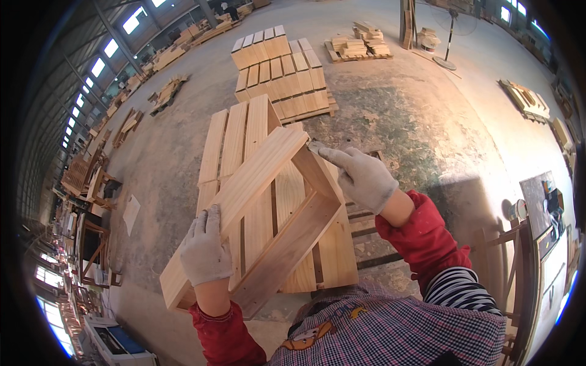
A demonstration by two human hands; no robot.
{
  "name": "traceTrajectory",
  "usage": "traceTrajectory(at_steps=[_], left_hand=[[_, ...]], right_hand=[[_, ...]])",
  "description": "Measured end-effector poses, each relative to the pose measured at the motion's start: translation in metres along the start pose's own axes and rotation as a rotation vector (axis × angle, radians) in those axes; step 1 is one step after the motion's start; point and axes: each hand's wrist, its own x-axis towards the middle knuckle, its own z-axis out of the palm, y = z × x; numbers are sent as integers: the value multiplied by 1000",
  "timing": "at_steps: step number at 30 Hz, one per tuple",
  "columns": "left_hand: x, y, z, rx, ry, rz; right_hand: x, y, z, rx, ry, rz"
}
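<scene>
A rectangular frame of pale wooden boards rests askew on a waist-high stack of slatted wooden crates. My left hand, in a whitish work glove, grips the frame's left board near its near end, fingers lying over the upper edge. At the far corner of the frame is my right hand, gloved too. Its index finger stretches onto the corner joint, while the other fingers curl beneath. Something small and dark shows at the fingertips, too small to name. Inside the frame, the slats of the stack are visible.
Beyond stands another stack of slatted crates on a pallet. Farther back lies a pallet of loose boards, near a standing fan. A workbench with tools is at my right, and wooden stands are at left.
</scene>
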Motion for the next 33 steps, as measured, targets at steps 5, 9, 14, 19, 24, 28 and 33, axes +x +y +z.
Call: traceTrajectory(at_steps=[5, 9, 14, 19, 24, 28, 33], left_hand=[[1, 1, 1, 5, 4, 0], [0, -1, 1, 19, 7, 7], [1, 1, -1, 20, -5, 15], [0, 0, -1, 24, -15, 0], [2, 1, -2, 4, -4, 7], [1, -2, -2, -10, -3, 18], [2, 1, -3, -19, 27, 26]], right_hand=[[2, 8, 5, 4, 68, -40], [2, 12, 8, 14, 72, -89], [5, 7, 4, 57, 81, -57], [3, 7, 2, 22, 33, -51], [7, 7, 4, 30, 64, -63], [4, 5, -5, -29, -10, -39], [12, 6, -4, -53, 34, -71]])
